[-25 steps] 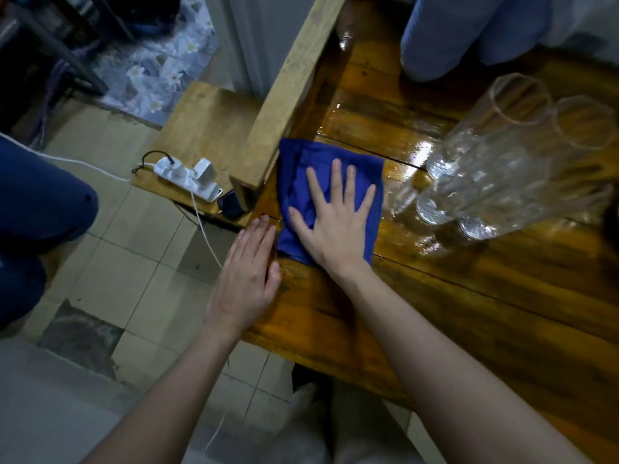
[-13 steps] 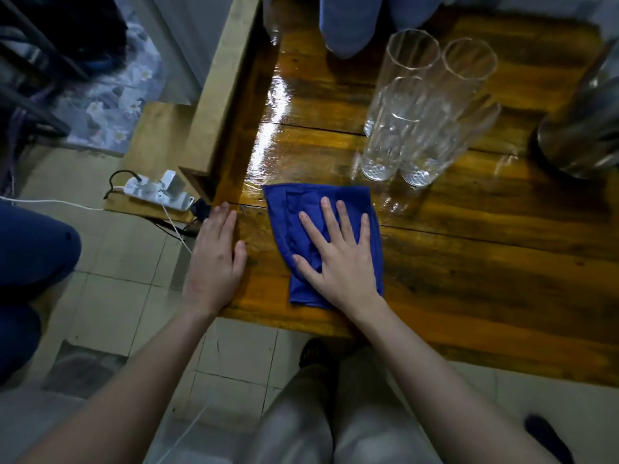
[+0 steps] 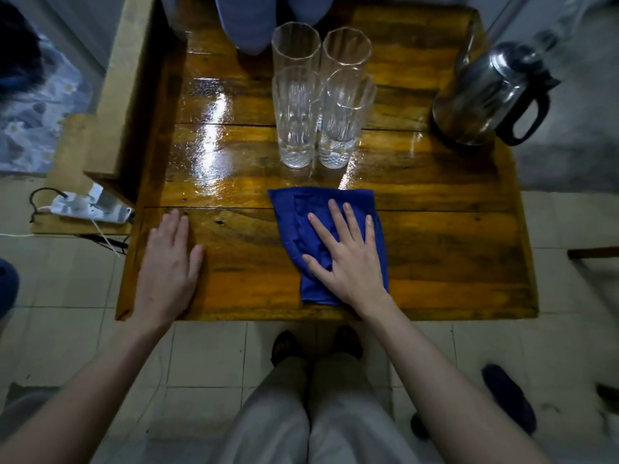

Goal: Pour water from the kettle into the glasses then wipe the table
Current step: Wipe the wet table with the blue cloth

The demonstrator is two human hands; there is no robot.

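A blue cloth (image 3: 290,212) lies flat on the wet wooden table (image 3: 452,262), near its front middle. My right hand (image 3: 348,257) presses down on the cloth with fingers spread. My left hand (image 3: 169,266) rests flat and empty on the table's front left corner. Several tall clear glasses (image 3: 296,112) stand upright in a tight cluster just beyond the cloth; the near right one holds some water. A steel kettle (image 3: 482,92) with a black handle stands at the back right corner. Water glistens on the boards left of the glasses.
A white power strip (image 3: 90,207) with plugged cables sits on a low wooden ledge left of the table. Another person's knees (image 3: 248,21) in blue touch the far edge. My legs and feet are below the front edge. A dark slipper (image 3: 509,396) lies on the tiled floor.
My right hand has slid the cloth from the table's left edge rightward to the front middle. My left hand stayed at the front left corner. The view swung right, revealing the kettle.
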